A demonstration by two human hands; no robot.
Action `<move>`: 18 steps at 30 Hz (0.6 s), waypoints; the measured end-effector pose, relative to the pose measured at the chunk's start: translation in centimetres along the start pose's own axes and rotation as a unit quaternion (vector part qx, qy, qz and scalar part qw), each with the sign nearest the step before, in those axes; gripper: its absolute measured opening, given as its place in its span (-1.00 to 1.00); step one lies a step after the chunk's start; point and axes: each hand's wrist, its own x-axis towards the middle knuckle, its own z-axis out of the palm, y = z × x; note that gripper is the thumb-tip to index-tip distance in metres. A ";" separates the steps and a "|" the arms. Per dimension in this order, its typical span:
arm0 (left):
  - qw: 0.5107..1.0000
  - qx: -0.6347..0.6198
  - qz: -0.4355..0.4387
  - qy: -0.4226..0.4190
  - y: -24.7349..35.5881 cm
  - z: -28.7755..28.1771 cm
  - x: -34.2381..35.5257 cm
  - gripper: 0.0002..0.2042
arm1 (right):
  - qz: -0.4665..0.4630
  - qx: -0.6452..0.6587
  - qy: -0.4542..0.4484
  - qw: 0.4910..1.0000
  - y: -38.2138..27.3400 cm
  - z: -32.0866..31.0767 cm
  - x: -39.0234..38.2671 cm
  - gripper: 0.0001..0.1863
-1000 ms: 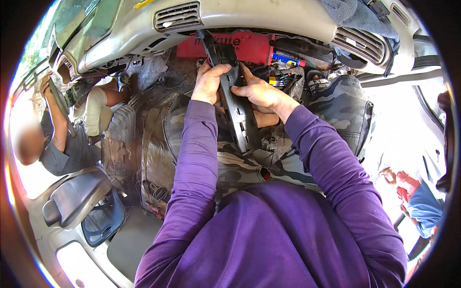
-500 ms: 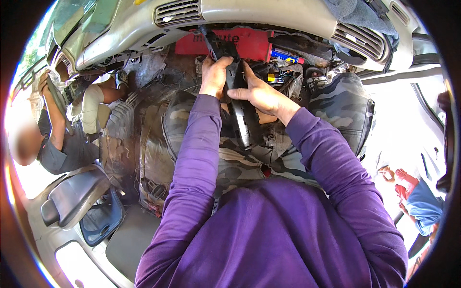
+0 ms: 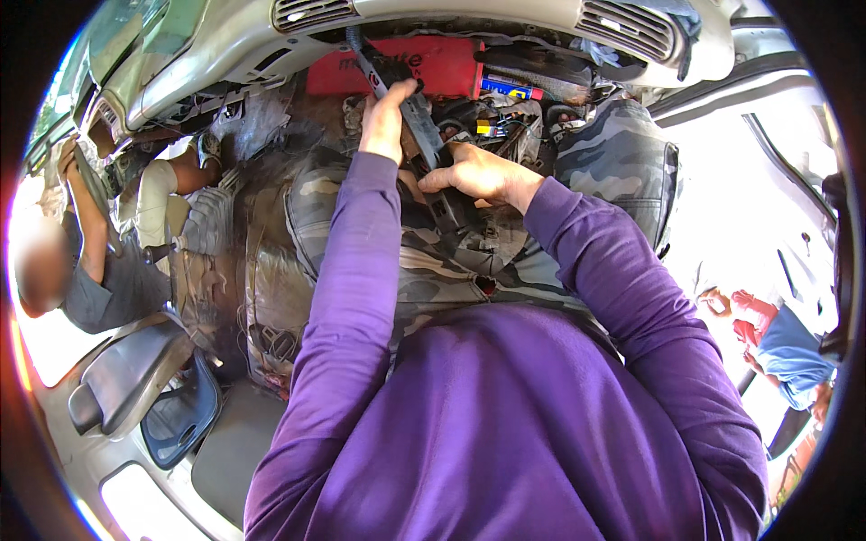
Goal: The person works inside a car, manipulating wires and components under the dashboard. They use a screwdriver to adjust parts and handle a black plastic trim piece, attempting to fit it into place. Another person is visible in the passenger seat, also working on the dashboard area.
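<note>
Rolled over slightly and foreshortened since the earlier frame, the long dark plastic strip (image 3: 420,124) now shows a narrower face, and its lower end sits nearer the dashboard (image 3: 216,56). That suggests it is being turned about in the grip, not put down. It is held up over the lap, slanting from upper left to lower right, its top end in front of the red box (image 3: 446,72).

The left hand (image 3: 383,126) holds the strip's left edge near the upper part, its thumb side reaching up and over. The right hand (image 3: 476,171) grips lower on the right edge, thumb laid across; its other fingers are mostly hidden. Both forearms come in from below in purple sleeves (image 3: 356,243), wrists fairly straight.

Farther out, a blue tube (image 3: 510,87) lies just beside the box's right edge, beneath the dashboard's lower edge, and camouflage trousers (image 3: 622,153) spread on either side.
</note>
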 end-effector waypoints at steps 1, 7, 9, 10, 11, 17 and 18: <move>0.999 -0.004 -0.049 -0.013 -0.5 -0.1 -1.2 -0.70 | 0.005 0.012 0.000 1.000 0.0 -0.2 -0.1 -0.51; 0.995 0.015 -0.091 -0.028 -2.4 0.4 -7.7 -0.75 | -0.010 0.013 -0.025 1.000 -0.8 -0.3 -1.5 -0.46; 0.994 0.024 -0.094 -0.045 -1.8 1.0 -7.4 -0.78 | -0.057 0.021 0.016 0.998 2.0 -0.8 0.7 -0.43; 0.994 0.029 -0.096 -0.048 -1.7 0.9 -7.3 -0.79 | -0.064 0.033 0.020 0.997 2.3 -0.5 0.5 -0.43; 0.995 0.053 -0.083 -0.027 -1.9 1.0 -7.2 -0.81 | -0.070 0.045 0.024 0.996 2.9 -0.2 0.0 -0.42; 0.997 -0.034 -0.074 -0.018 -2.7 1.8 -6.6 -0.90 | -0.120 -0.036 0.188 0.974 4.6 2.4 -4.8 -0.40; 0.997 -0.031 -0.071 -0.015 -2.6 2.3 -6.9 -0.91 | -0.109 -0.049 0.194 0.974 4.7 2.3 -4.9 -0.40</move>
